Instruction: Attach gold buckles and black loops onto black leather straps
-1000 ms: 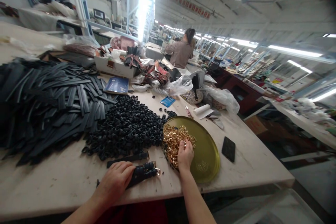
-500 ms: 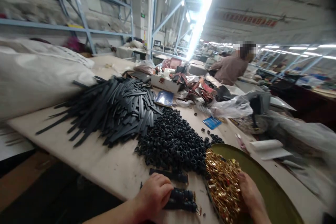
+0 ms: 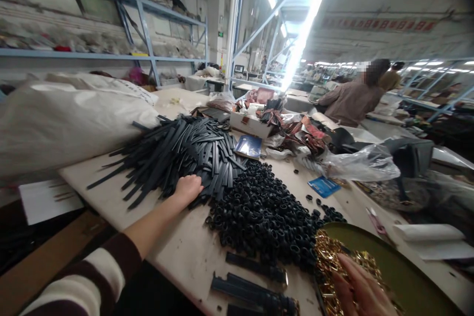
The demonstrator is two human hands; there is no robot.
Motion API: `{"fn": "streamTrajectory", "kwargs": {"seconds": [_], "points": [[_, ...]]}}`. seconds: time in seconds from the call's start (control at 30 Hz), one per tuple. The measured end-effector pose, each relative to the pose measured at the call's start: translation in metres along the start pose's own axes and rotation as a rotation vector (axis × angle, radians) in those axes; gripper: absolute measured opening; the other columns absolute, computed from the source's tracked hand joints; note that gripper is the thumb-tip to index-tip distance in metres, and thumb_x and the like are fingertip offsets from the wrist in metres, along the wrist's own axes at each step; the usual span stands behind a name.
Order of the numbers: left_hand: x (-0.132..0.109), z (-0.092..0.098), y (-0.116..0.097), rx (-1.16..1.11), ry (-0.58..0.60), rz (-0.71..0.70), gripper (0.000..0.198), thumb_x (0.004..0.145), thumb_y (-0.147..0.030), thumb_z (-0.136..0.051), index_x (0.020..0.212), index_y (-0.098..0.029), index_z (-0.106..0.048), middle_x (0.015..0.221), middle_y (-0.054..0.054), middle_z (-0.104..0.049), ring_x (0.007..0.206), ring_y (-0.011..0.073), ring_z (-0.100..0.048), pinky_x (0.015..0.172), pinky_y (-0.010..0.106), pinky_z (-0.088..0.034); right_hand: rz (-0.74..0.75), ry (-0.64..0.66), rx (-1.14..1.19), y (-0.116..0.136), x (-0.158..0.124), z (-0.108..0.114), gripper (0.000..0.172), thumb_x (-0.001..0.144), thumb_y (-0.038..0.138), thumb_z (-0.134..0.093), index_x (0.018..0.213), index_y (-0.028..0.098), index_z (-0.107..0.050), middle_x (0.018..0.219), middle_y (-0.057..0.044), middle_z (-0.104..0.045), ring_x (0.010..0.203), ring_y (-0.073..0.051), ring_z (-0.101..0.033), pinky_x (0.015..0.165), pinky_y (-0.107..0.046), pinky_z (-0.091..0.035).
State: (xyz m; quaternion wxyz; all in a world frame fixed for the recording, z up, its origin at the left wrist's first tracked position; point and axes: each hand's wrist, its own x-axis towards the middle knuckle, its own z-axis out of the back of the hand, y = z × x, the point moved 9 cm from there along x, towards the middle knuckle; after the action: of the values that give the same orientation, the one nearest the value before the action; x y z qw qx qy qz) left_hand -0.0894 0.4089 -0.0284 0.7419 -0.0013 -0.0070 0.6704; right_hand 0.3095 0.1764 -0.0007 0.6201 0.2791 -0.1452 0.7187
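Pale tabletop (image 3: 177, 242) fills the near side of the workshop I'm watching. On it I have the left hand (image 3: 188, 187) curled at the near edge of the black strips (image 3: 200, 150) — whether it grips one I can't tell. I see the right hand (image 3: 361, 289) blurred over the gold buckles (image 3: 328, 247), fingers partly extended; I can't make out a hold. The buckles lie in a round tray (image 3: 411, 266). Between the hands sit black loops (image 3: 266, 212) — with buckled straps (image 3: 255, 294) nearer me. Beyond, a blue packet (image 3: 324, 186) lies flat.
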Motion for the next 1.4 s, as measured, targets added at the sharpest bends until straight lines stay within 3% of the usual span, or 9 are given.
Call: {"fn": "streamTrajectory", "kwargs": {"seconds": [0.17,0.43,0.63,0.77,0.83,0.87,1.0,1.27,1.4], "points": [[-0.004,-0.012,0.001,-0.005,0.059,0.033,0.03,0.083,-0.04,-0.05,0.091,-0.013,-0.059,0.095,0.007,-0.06,0.089,0.019,-0.056,0.079,0.039,-0.045,0.099,-0.043,0.104,0.078,0.008,0.011,0.036,0.082,0.032,-0.047,0.116,0.021,-0.049,0.103,-0.01,-0.062,0.095,-0.024,-0.058,0.082,-0.042,-0.047],[-0.012,-0.005,-0.003,-0.092,0.05,0.061,0.028,0.079,-0.038,-0.053,0.088,-0.012,-0.059,0.094,0.011,-0.061,0.088,0.0231,-0.057,0.077,0.037,-0.043,0.02,0.147,0.22,0.139,-0.008,0.003,0.024,0.084,0.022,-0.044,0.106,0.02,-0.054,0.093,-0.008,-0.064,0.084,-0.02,-0.059,0.073,-0.034,-0.05],[-0.037,0.028,0.011,-0.257,-0.013,0.063,0.017,0.075,-0.023,-0.048,0.085,-0.012,-0.056,0.086,0.011,-0.061,0.084,0.0251,-0.057,0.072,0.032,-0.042,-0.21,0.238,0.281,0.114,-0.018,-0.001,0.019,0.086,0.024,-0.04,0.093,0.02,-0.057,0.085,-0.006,-0.061,0.079,-0.018,-0.058,0.072,-0.03,-0.046],[-0.084,0.04,-0.005,-0.469,0.011,-0.006,0.032,0.076,-0.026,-0.043,0.104,-0.012,-0.05,0.088,0.006,-0.06,0.082,0.0191,-0.057,0.07,0.027,-0.043,-0.309,0.275,0.258,0.093,0.0,-0.02,0.021,0.086,0.025,-0.038,0.091,0.019,-0.057,0.086,-0.005,-0.059,0.077,-0.017,-0.057,0.071,-0.028,-0.044],[-0.118,0.032,-0.033,-0.653,0.143,-0.083,0.033,0.077,-0.029,-0.039,0.106,-0.017,-0.05,0.079,0.0,-0.06,0.067,0.0122,-0.056,0.06,0.02,-0.044,-0.315,0.3,0.245,0.088,0.016,-0.037,0.021,0.085,0.024,-0.038,0.093,0.019,-0.057,0.088,-0.006,-0.059,0.08,-0.018,-0.057,0.074,-0.028,-0.043],[-0.139,0.02,-0.055,-0.944,0.328,-0.11,0.033,0.077,-0.03,-0.04,0.105,-0.016,-0.05,0.075,-0.001,-0.059,0.06,0.011,-0.054,0.054,0.02,-0.042,-0.315,0.313,0.244,0.087,0.023,-0.047,0.021,0.085,0.024,-0.039,0.093,0.018,-0.058,0.089,-0.007,-0.059,0.08,-0.018,-0.057,0.074,-0.028,-0.042],[-0.198,-0.014,-0.118,-1.554,0.792,0.063,0.032,0.066,-0.029,-0.049,0.094,-0.014,-0.052,0.047,-0.008,-0.045,0.039,0.0071,-0.037,0.04,0.017,-0.032,-0.343,0.38,0.269,0.081,0.04,-0.083,0.014,0.08,0.025,-0.047,0.083,0.019,-0.059,0.082,-0.008,-0.061,0.074,-0.02,-0.056,0.067,-0.029,-0.039],[-0.201,-0.033,-0.141,-1.621,0.903,0.172,0.026,0.064,-0.022,-0.049,0.089,-0.016,-0.051,0.05,-0.007,-0.048,0.04,0.0058,-0.04,0.039,0.016,-0.031,-0.54,0.434,0.54,0.06,0.018,-0.092,0.018,0.079,0.036,-0.046,0.084,0.02,-0.051,0.063,0.0,-0.057,0.056,-0.014,-0.052,0.054,-0.024,-0.038],[-0.202,-0.023,-0.16,-1.633,0.946,0.131,0.03,0.062,-0.016,-0.046,0.091,-0.015,-0.049,0.075,-0.001,-0.058,0.058,0.0085,-0.054,0.051,0.018,-0.04,-0.873,0.349,1.124,0.062,-0.003,-0.089,0.026,0.078,0.045,-0.048,0.081,0.02,-0.047,0.063,0.002,-0.057,0.053,-0.01,-0.051,0.05,-0.021,-0.04]]}}
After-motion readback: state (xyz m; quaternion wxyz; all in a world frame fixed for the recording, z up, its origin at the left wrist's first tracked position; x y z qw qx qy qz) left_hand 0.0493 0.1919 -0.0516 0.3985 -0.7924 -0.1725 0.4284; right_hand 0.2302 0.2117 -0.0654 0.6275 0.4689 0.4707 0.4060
